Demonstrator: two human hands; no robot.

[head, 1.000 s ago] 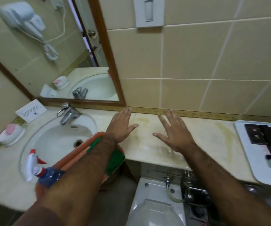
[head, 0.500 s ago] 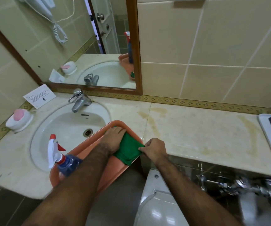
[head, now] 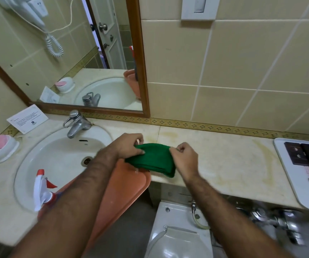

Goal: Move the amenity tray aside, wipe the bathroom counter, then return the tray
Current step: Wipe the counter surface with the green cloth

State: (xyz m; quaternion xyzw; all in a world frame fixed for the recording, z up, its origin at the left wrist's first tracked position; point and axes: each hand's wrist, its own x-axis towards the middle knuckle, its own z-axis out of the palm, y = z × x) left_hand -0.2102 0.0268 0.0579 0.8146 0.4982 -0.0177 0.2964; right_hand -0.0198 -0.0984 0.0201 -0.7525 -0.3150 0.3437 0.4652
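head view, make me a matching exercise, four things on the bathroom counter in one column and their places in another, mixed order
Things:
1. folded green cloth
2. white amenity tray
3. pink soap in white dish
4. white spray bottle with red trigger

Places:
A. far right end of the counter
B. held between both hands
C. far left of the basin
D. front edge of the basin, beside the left forearm

Pairs: 1-B, 2-A, 3-C, 4-D

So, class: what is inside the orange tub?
A spray bottle stands at the orange tub's left end. The left forearm covers much of the inside, so anything beneath it cannot be seen.
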